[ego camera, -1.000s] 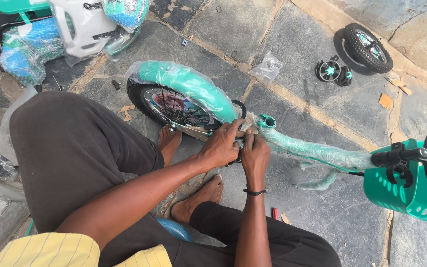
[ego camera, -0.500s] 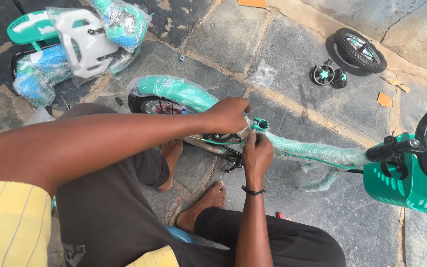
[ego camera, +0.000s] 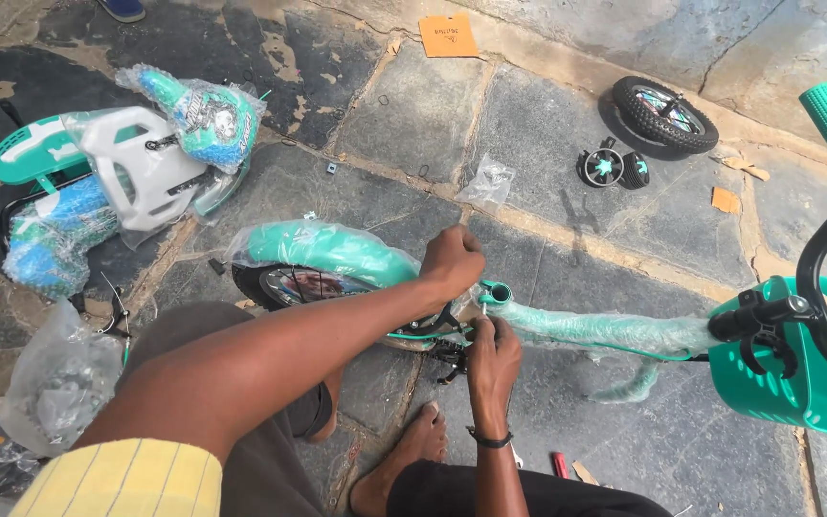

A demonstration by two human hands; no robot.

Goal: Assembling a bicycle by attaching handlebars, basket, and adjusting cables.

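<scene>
— Fingers (ego camera: 459, 260) of left hand (ego camera: 452, 263) now clenched over teal bike frame (ego camera: 586, 330) by seat tube (ego camera: 496, 293), shifted forward since a second ago.
— Right hand (ego camera: 492, 354)?
— Unmoved below, pinching something small near chain, perhaps a bolt; hard to tell.

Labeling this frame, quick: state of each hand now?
Left hand: closed over the bike frame near the seat tube.
Right hand: fingers pinched on something small at the frame; cannot tell what.
</scene>
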